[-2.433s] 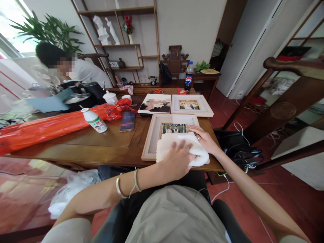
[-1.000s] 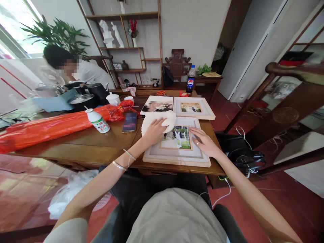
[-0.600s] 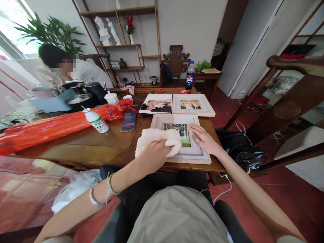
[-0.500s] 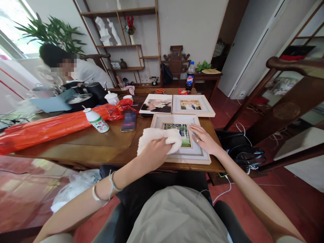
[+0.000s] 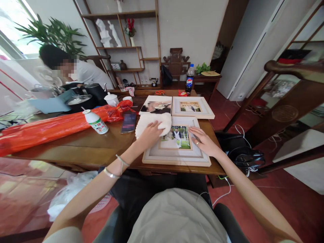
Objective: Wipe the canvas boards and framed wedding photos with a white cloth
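1. The left hand [image 5: 149, 133] was out over the near picture frame [image 5: 174, 158], fingers curled loosely onto a bunched white cloth [image 5: 155, 122] and pinning it down.
2. The cloth sat on the frame's far-left corner, spilling off the edge onto the wooden table [image 5: 101, 143] and just covering the upper-left corner of the photo [image 5: 176, 137].
3. The right hand [image 5: 205, 142] lay flat and wide, fingers spread, holding nothing. It pressed on the frame's right border, its fingertips touching the right edge of the photo, with a ring on one finger.
4. The frame itself lay flat at the near edge of the table, right in front of the person.
5. Just beyond it, a second frame [image 5: 193, 108] lay flat, with an unframed print [image 5: 156, 104] beside it on the left.
6. Left of the cloth rested a phone [image 5: 128, 122], then a small white bottle [image 5: 95, 122] tilted against a long orange plastic bag [image 5: 45, 130].
7. At the far end stood a cola bottle [image 5: 189, 79], with orange scissors [image 5: 159, 92] near it.
8. Another person [image 5: 78, 71] was bent over the far-left side of the table, well apart from both hands.
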`<state>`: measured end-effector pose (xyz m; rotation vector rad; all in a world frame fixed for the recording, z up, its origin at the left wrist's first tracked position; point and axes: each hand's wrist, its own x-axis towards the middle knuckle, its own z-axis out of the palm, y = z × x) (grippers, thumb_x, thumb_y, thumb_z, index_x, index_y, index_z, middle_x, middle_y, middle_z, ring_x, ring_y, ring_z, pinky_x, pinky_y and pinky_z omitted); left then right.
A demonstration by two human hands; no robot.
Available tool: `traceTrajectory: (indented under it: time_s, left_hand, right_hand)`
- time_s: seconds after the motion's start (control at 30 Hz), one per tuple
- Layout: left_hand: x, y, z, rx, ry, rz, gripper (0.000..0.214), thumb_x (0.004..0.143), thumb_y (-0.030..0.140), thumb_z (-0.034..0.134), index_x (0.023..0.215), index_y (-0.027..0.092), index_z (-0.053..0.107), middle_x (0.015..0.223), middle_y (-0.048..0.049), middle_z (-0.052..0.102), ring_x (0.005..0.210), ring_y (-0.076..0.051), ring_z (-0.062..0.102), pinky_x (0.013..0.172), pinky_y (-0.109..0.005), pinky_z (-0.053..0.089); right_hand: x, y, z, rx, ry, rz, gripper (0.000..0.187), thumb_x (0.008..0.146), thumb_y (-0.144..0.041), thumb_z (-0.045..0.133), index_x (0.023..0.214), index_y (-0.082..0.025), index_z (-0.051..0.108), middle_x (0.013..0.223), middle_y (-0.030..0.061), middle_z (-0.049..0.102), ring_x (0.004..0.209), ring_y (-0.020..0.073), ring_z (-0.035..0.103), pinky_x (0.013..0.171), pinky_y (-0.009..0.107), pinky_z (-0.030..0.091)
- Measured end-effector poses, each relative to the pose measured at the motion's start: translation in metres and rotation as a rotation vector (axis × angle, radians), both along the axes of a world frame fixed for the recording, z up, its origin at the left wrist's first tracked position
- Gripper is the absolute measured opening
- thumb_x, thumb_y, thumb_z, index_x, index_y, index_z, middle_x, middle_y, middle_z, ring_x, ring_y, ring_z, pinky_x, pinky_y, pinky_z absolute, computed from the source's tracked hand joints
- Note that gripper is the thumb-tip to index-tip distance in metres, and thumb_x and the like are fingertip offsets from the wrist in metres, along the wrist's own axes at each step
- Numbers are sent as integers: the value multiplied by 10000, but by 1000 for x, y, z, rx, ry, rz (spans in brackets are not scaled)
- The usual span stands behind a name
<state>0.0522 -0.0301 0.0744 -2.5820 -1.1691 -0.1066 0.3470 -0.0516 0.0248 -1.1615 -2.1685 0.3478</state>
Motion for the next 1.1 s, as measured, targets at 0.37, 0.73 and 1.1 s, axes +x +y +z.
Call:
traceTrajectory:
  time_s: [0.37,0.73,1.1]
  left_hand:
    - [22,-134,18,-142,60,-78,335,852,112,514,1163,170,621,1347,-170,532,1261,-313,507,924,-404,513]
    - [72,20,17,44,-56,-171,361,910,49,414,1221,126,579,1516,-170,336,1405,-307,313,1095,-486,347]
    - [109,36,15,-69,49,-257,270,905,49,453,1082,126,641,1128,-147,653,1078,-236,613,918,-353,467]
  right_hand:
    - [0,-1,0,17,23,-10,426,920,-312,470,1335,-262,546,1418,77,522,1351,273,429,1135,547,337]
    - [1,-1,0,32,20,9,427,913,-300,461,1324,-238,558,1384,107,546,1334,301,440,1111,587,341]
    - [-1,-2,3,35,-7,17,439,895,-211,441,1316,-229,566,1353,98,567,1325,295,445,1114,578,334]
